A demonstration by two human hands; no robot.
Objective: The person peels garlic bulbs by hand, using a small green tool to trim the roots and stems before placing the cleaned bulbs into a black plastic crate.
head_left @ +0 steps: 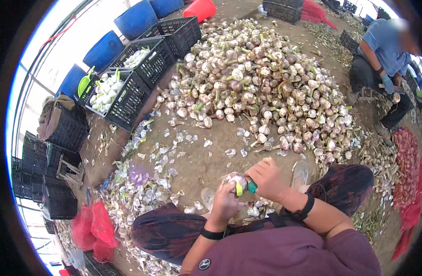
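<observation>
My left hand (223, 201) is closed around a garlic bulb (236, 177) with purplish white skin. A short bright green stem (239, 189) shows on the bulb, pointing toward me. Close against the bulb's right side, my right hand (267, 178) is wrapped around a small tool with a green handle (252, 187); its working end is hidden. Both hands are between my knees, over the dirt floor. Loose garlic skins (253, 208) lie below them. Beyond my hands rises a large heap of unpeeled garlic bulbs (261, 78).
Black crates (128, 106) at left hold white garlic, with blue tubs (103, 50) behind. Stacked crates (59, 202) and red mesh bags (95, 227) lie lower left. A person (381, 60) sits at right, near a filled red net sack (405, 161). Skins (142, 188) litter the floor.
</observation>
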